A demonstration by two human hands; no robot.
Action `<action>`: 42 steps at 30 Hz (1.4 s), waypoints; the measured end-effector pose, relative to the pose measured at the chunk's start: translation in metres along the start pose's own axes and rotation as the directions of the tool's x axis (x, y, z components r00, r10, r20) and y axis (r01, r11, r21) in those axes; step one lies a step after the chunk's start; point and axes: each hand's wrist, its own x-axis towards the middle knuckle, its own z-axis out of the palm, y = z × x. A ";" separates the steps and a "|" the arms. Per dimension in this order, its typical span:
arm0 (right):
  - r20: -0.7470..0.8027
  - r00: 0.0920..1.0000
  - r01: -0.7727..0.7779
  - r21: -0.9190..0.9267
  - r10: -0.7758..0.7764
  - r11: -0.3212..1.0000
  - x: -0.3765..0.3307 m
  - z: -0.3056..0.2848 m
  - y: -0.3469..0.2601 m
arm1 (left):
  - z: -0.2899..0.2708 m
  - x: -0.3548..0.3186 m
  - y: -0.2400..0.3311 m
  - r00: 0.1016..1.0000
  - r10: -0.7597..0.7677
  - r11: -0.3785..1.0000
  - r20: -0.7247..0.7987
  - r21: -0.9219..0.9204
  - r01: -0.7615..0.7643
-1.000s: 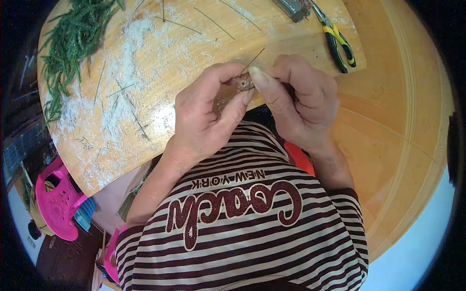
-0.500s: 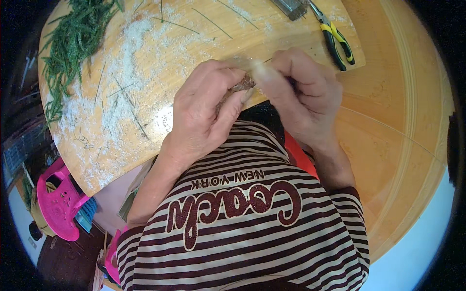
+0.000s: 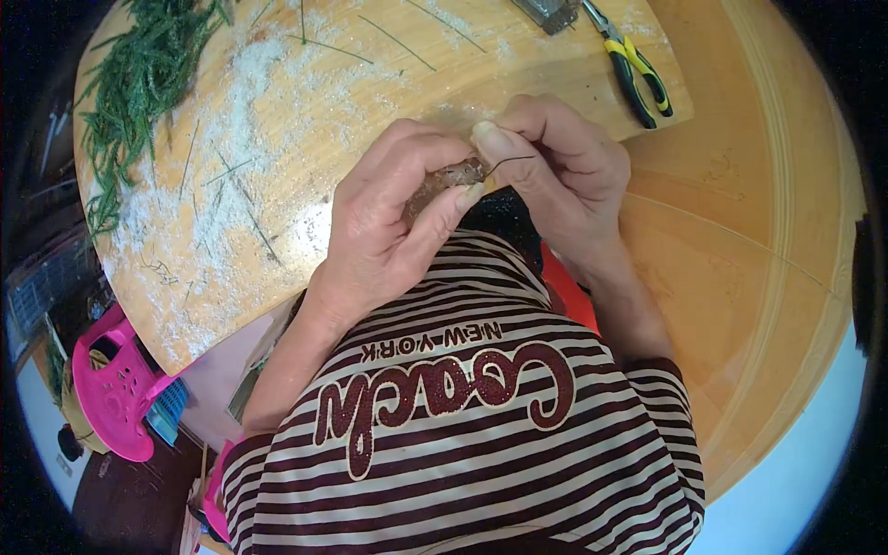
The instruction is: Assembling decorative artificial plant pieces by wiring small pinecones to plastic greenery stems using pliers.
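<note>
Top point(image 3: 453, 453): striped crosswise in dark maroon and off-white, the bands looking finer toward the near edge of the table point(image 3: 536, 74)
Large lettering point(image 3: 435, 393): flowing maroon script, pale outline, glittery surface
Small lettering point(image 3: 430, 342): dark capitals, on the side nearer the table
Sleeves point(image 3: 675, 462): matching stripes, ending around the elbows
Forearms point(image 3: 629, 296): bare below the sleeves
Fingers point(image 3: 555, 116): bare too
Right thumbnail point(image 3: 493, 139): longish, rounded at the tip
</note>
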 end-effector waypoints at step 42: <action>0.117 0.938 0.346 -0.240 -0.327 0.907 0.006 0.010 -0.002 | -0.009 -0.010 0.001 0.993 -0.119 0.980 -0.003 -0.161 0.117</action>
